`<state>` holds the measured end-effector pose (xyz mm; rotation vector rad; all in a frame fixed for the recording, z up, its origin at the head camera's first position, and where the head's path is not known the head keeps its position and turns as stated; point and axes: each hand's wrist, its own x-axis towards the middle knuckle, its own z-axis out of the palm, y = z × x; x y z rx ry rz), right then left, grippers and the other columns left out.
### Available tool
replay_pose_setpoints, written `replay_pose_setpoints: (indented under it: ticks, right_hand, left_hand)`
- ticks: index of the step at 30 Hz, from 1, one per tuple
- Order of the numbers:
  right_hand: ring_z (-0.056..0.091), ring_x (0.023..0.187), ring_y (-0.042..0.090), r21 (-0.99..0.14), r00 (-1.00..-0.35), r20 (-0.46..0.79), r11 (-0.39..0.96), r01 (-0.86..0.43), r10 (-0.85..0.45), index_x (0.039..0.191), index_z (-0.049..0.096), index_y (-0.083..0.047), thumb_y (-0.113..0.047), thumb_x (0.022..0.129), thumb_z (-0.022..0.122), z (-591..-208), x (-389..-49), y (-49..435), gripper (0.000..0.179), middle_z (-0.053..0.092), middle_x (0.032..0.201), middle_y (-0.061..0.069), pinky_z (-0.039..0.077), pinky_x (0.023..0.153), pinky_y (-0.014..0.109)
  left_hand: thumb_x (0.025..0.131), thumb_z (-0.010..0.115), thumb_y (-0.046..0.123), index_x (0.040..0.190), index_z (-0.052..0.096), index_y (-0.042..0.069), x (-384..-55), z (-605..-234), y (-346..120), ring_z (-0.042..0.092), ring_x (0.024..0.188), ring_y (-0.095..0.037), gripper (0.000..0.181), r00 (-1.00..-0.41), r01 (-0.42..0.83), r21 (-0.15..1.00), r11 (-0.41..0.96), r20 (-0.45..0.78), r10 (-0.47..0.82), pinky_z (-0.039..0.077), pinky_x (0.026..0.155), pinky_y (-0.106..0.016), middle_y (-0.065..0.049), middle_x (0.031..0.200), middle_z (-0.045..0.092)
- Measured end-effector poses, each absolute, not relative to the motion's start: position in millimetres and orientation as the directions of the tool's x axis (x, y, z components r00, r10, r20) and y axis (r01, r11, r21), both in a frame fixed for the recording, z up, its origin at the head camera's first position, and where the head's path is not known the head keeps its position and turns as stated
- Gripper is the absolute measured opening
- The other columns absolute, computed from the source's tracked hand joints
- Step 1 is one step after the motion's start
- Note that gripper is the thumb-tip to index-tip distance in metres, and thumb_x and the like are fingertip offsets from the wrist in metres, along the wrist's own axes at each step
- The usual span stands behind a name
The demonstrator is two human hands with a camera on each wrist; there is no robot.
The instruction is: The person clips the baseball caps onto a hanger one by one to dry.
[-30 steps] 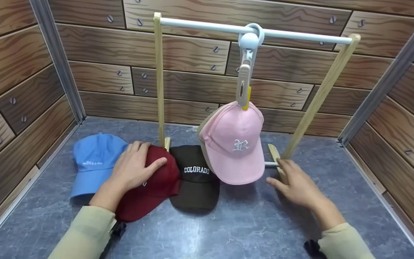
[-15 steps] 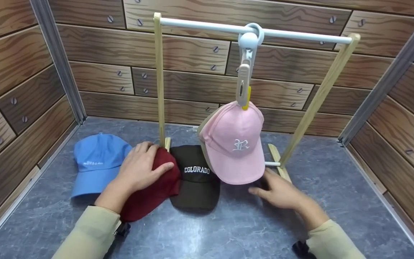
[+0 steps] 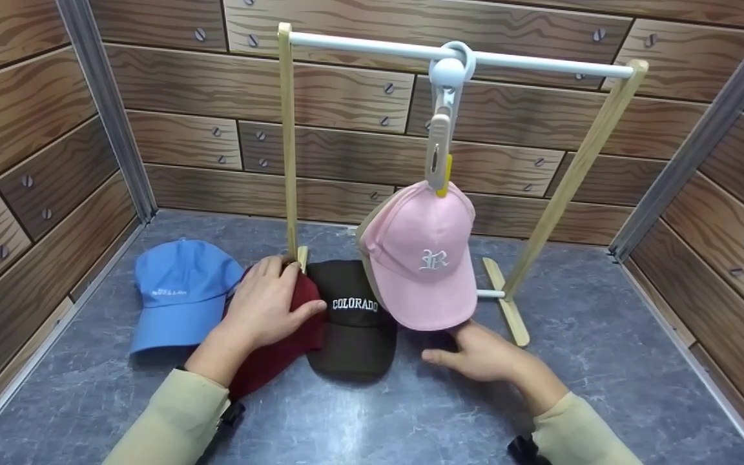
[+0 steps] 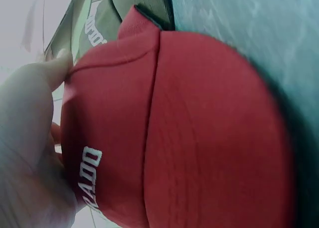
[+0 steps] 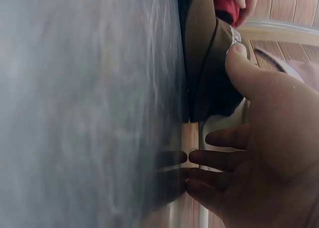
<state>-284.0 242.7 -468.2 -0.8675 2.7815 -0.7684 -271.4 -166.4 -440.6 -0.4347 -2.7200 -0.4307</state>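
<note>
My left hand (image 3: 265, 310) rests over the crown of a dark red baseball cap (image 3: 278, 358), its fingers spread toward the back and its thumb reaching the cap's right side. White lettering shows on that cap in the left wrist view, partly hidden by the hand (image 4: 30, 138). Beside it lies a black cap (image 3: 352, 352) marked COLORADO. My right hand (image 3: 485, 355) is low over the table, thumb toward the black cap, fingers partly hidden behind a hanging pink cap (image 3: 430, 226). In the right wrist view its fingers (image 5: 214, 160) are extended close to the tabletop, holding nothing.
A blue cap (image 3: 181, 278) lies at the left. A rack with wooden posts (image 3: 572, 174) and a white rod (image 3: 372, 46) stands at the back. From a ring on the rod, a grey clip (image 3: 438, 152) holds the pink cap, with a beige cap's edge behind it.
My right hand has moved left from the rack's right foot to below the pink cap. My left hand has shifted slightly right across the red cap. The rack stays put.
</note>
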Motion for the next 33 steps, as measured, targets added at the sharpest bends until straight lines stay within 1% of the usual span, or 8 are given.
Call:
replay_pose_setpoints:
  ticks: [5,12,15,20,25,29,33]
  right_hand:
    - [0.060,0.141,0.042,-0.471,-0.816,0.003,0.719,-0.512,-0.578,0.163,0.053,-0.007,-0.065,0.101,0.074,-468,-280,238,0.088,0.061,0.155,0.024,0.046,0.118,0.063]
    - [0.055,0.146,0.042,-0.453,-0.792,-0.015,0.710,-0.539,-0.610,0.168,0.048,-0.010,-0.065,0.101,0.074,-466,-273,232,0.091,0.055,0.162,0.023,0.042,0.121,0.062]
    - [0.054,0.147,0.042,-0.438,-0.783,-0.015,0.708,-0.554,-0.622,0.171,0.044,-0.013,-0.066,0.101,0.073,-466,-269,229,0.093,0.053,0.165,0.023,0.042,0.122,0.061]
    - [0.055,0.146,0.041,-0.405,-0.764,-0.018,0.703,-0.584,-0.645,0.174,0.039,-0.017,-0.065,0.102,0.073,-466,-265,226,0.093,0.052,0.166,0.022,0.043,0.121,0.060]
    - [0.055,0.147,0.041,-0.416,-0.759,-0.027,0.697,-0.583,-0.651,0.173,0.041,-0.016,-0.063,0.102,0.074,-464,-265,228,0.091,0.052,0.166,0.022,0.043,0.121,0.060]
    - [0.055,0.147,0.041,-0.440,-0.766,-0.032,0.697,-0.566,-0.642,0.169,0.046,-0.010,-0.062,0.102,0.074,-463,-270,234,0.089,0.056,0.163,0.022,0.042,0.122,0.061]
    - [0.049,0.151,0.044,-0.457,-0.788,-0.028,0.709,-0.537,-0.615,0.166,0.048,-0.003,-0.060,0.102,0.076,-464,-277,245,0.090,0.050,0.165,0.026,0.040,0.123,0.062]
  left_hand:
    - [0.100,0.076,0.064,0.153,0.058,-0.005,-271,-441,-163,0.053,0.136,-0.048,0.089,-0.883,0.342,0.205,0.917,0.404,0.239,0.041,0.120,-0.060,-0.033,0.143,0.056]
    - [0.101,0.075,0.062,0.159,0.053,-0.005,-270,-441,-159,0.052,0.132,-0.046,0.092,-0.868,0.372,0.181,0.910,0.416,0.272,0.043,0.118,-0.058,-0.030,0.138,0.056]
    - [0.101,0.076,0.061,0.156,0.056,-0.006,-270,-442,-157,0.052,0.132,-0.046,0.089,-0.857,0.397,0.165,0.903,0.419,0.300,0.043,0.119,-0.058,-0.029,0.137,0.056]
    - [0.101,0.077,0.061,0.145,0.064,-0.006,-270,-442,-153,0.051,0.135,-0.045,0.081,-0.846,0.420,0.154,0.894,0.423,0.324,0.041,0.121,-0.057,-0.027,0.138,0.057]
    - [0.100,0.077,0.061,0.144,0.064,-0.007,-271,-440,-146,0.054,0.136,-0.043,0.083,-0.844,0.431,0.145,0.890,0.415,0.341,0.039,0.123,-0.056,-0.025,0.137,0.060]
    - [0.100,0.076,0.063,0.146,0.062,-0.007,-272,-438,-139,0.055,0.138,-0.043,0.084,-0.848,0.437,0.150,0.887,0.398,0.351,0.039,0.124,-0.055,-0.024,0.138,0.062]
    - [0.100,0.074,0.065,0.149,0.060,-0.007,-273,-436,-133,0.055,0.142,-0.045,0.088,-0.859,0.435,0.158,0.886,0.368,0.356,0.037,0.126,-0.054,-0.025,0.144,0.062]
